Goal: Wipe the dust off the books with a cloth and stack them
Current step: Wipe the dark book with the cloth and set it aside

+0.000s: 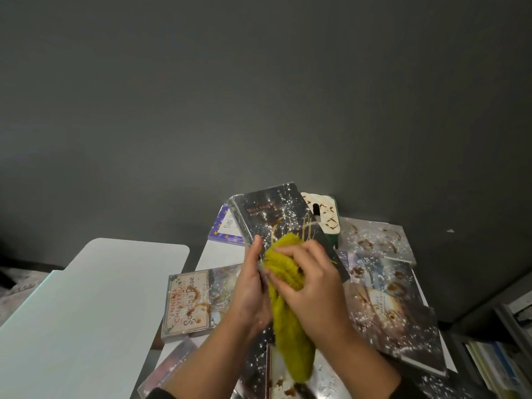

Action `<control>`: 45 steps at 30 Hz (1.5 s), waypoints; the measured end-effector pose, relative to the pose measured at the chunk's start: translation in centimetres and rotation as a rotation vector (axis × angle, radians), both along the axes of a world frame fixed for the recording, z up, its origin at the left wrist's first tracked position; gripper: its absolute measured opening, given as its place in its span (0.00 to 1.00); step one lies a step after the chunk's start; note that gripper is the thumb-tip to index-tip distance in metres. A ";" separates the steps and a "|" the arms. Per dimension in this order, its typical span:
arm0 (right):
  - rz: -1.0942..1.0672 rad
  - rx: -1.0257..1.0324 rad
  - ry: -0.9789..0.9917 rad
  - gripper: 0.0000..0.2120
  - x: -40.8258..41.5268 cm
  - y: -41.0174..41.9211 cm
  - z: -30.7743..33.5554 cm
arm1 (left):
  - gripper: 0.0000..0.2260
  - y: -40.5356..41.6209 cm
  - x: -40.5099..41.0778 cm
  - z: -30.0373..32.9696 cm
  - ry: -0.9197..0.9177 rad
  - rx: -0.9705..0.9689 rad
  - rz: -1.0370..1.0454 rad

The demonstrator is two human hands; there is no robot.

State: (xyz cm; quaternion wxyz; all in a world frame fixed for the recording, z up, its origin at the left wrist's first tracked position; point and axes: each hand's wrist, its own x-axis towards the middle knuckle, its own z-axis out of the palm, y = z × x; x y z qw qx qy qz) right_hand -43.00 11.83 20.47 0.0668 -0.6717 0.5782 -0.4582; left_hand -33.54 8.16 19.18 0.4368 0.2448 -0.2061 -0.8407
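A dark book (270, 214) speckled with white dust is held up tilted over the table. My left hand (252, 286) grips its left edge, thumb along the cover. My right hand (311, 286) holds a yellow-green cloth (288, 298) bunched against the book's lower cover; the cloth's tail hangs down toward me. Several dirty books lie flat below: a beige-covered one (190, 303) at left, a brown-stained one (394, 315) at right, a grey one (377, 240) at the back right.
A blue starred book (224, 228) lies behind the held book. A stained cream object on a green base (325, 217) stands at the back. A pale empty table (86, 306) sits at left. Shelves with books (501, 355) stand at the lower right. A dark wall (259, 96) rises behind.
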 end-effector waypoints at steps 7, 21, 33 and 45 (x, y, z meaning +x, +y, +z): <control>-0.276 0.075 -0.084 0.11 -5.0 -3.2 0.7 | 0.26 0.2 -0.5 0.0 -0.031 0.006 0.033; -0.275 0.115 -0.028 0.13 -5.2 -3.6 0.7 | 0.26 -0.8 -0.2 -0.3 -0.019 -0.019 0.054; -0.155 0.177 0.037 0.17 -3.9 -2.8 0.1 | 0.24 -1.1 0.6 -0.8 -0.026 0.000 0.043; 0.050 0.100 0.033 0.22 -0.3 1.0 -1.3 | 0.32 -0.5 2.2 -1.2 -0.029 -0.089 0.012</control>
